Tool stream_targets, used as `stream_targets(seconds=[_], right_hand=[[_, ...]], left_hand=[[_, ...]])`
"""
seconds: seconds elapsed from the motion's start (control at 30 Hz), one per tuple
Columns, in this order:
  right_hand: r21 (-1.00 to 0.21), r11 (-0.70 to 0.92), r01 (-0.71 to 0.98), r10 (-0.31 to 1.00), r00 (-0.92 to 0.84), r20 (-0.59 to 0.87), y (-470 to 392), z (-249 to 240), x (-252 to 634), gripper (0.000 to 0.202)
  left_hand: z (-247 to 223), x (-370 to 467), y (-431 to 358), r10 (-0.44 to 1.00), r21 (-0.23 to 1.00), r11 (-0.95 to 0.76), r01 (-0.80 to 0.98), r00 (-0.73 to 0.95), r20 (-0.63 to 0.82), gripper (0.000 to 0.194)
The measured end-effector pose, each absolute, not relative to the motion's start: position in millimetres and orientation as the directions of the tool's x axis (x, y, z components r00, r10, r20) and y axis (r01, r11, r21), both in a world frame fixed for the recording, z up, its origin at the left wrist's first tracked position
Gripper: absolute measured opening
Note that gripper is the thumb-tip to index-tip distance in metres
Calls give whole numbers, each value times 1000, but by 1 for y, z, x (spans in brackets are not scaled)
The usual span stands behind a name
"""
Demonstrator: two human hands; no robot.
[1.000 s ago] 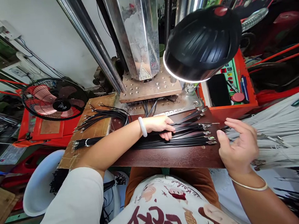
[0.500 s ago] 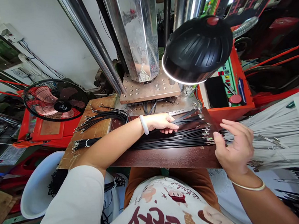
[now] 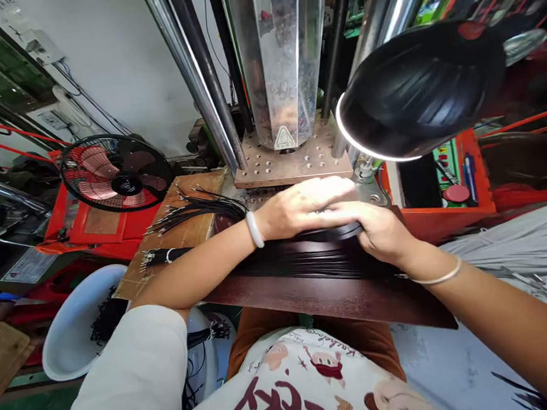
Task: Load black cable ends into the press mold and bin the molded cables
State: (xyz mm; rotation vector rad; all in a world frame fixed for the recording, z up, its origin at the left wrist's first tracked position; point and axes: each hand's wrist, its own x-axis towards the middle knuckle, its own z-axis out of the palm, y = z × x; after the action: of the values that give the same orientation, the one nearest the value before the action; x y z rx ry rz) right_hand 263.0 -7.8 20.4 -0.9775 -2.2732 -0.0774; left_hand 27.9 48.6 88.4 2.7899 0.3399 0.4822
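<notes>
My left hand (image 3: 302,206) is above the work board, fingers stretched to the right, meeting my right hand (image 3: 382,231). Between them is a small bunch of black cords (image 3: 337,231), bent in a curve. The right hand's fingers are closed round these cords. My left fingers and thumb also press on them, and a few small bright ends show between the hands. Just below, a row of straight black cords (image 3: 301,264) lies side by side on the dark brown board (image 3: 309,297). My right wrist hides that row's right end.
A press with a drilled metal plate (image 3: 294,165) stands behind my hands. A black lamp (image 3: 420,92) hangs close at the right. Black cord bundles (image 3: 207,207) lie at the left, near a fan (image 3: 124,179) and a white basin (image 3: 70,335). Grey cords (image 3: 518,249) are on the right.
My right hand has moved left from beside the grey cords and closed on the black cords by my left hand. The camera view has shifted left.
</notes>
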Motion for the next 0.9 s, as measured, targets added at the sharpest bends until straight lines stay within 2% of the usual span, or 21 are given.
stream_targets(seconds=[0.07, 0.1, 0.13, 0.23, 0.27, 0.33, 0.47, 0.57, 0.67, 0.73, 0.8, 0.9], right_hand=[[-249, 794, 554, 584, -584, 563, 7, 20, 254, 35], [-252, 787, 564, 598, -595, 537, 14, 18, 252, 33], [-244, 755, 609, 636, -587, 502, 21, 15, 253, 33], [-224, 598, 769, 782, -499, 375, 31, -3, 266, 33], [-230, 557, 798, 814, -470, 342, 29, -9, 270, 32], [-275, 537, 797, 834, -454, 313, 20, -16, 272, 28], [-486, 525, 699, 850, -462, 253, -2, -7, 252, 26], [-707, 374, 600, 927, -251, 277, -2, 5, 231, 36], [-928, 165, 334, 982, -143, 123, 7, 9, 217, 40], [-976, -11, 218, 989, -141, -43, 9, 8, 214, 34], [-971, -95, 220, 986, -111, -121, 8, 8, 214, 29], [-945, -6, 328, 995, -92, -39, 4, 10, 222, 23]], left_hand=[[88, 35, 48, 101, 352, -936, 1, 959, 266, 33], [86, 39, 49, 111, 406, -914, -17, 950, 291, 31], [83, 42, 52, 195, 477, -879, 10, 920, 341, 27], [71, 41, 65, 595, 717, -682, 145, 681, 428, 26], [66, 39, 69, 673, 771, -616, 160, 616, 409, 28], [56, 35, 75, 733, 825, -535, 184, 587, 344, 28], [35, 34, 79, 736, 793, -546, 269, 606, 301, 21], [27, 36, 80, 748, 806, -533, 257, 589, 307, 21], [29, 36, 78, 753, 863, -468, 190, 598, 276, 25], [34, 34, 75, 748, 870, -464, 165, 599, 285, 26], [38, 32, 72, 725, 848, -502, 171, 617, 305, 25], [39, 29, 68, 695, 792, -571, 218, 643, 324, 22]])
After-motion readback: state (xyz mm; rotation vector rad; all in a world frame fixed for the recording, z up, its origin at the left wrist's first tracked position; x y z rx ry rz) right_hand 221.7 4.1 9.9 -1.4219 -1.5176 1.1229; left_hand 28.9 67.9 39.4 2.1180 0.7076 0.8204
